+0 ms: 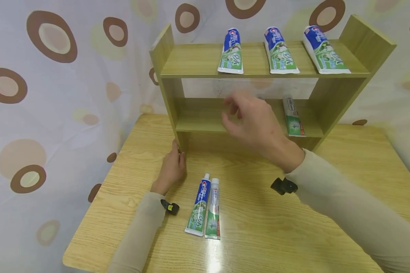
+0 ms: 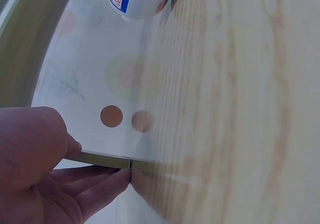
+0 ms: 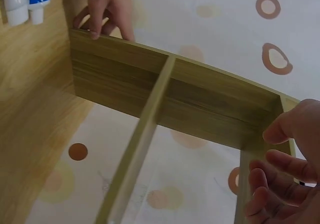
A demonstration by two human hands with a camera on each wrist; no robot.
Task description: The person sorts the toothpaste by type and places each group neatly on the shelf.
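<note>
A wooden two-tier shelf (image 1: 205,123) stands on the table. My left hand (image 1: 172,167) holds the bottom of its left side panel, thumb and fingers on either side of the edge in the left wrist view. In front of the middle board is my right hand (image 1: 254,123), fingers loosely bent with nothing between them, as the right wrist view also shows. A white-and-green toothpaste tube (image 1: 294,115) lies on that board at the right; another tube's end (image 1: 260,98) peeks out behind my right hand. Blue-and-green toothpaste tubes (image 1: 231,51) (image 1: 281,51) (image 1: 326,51) lie on the top board.
On the table (image 1: 259,227), a blue-and-green toothpaste tube (image 1: 199,206) and a white-and-green toothpaste tube (image 1: 213,210) lie side by side, caps toward the shelf. A patterned cloth (image 1: 71,94) hangs behind the shelf. Raised side panels (image 1: 369,45) bound the top board.
</note>
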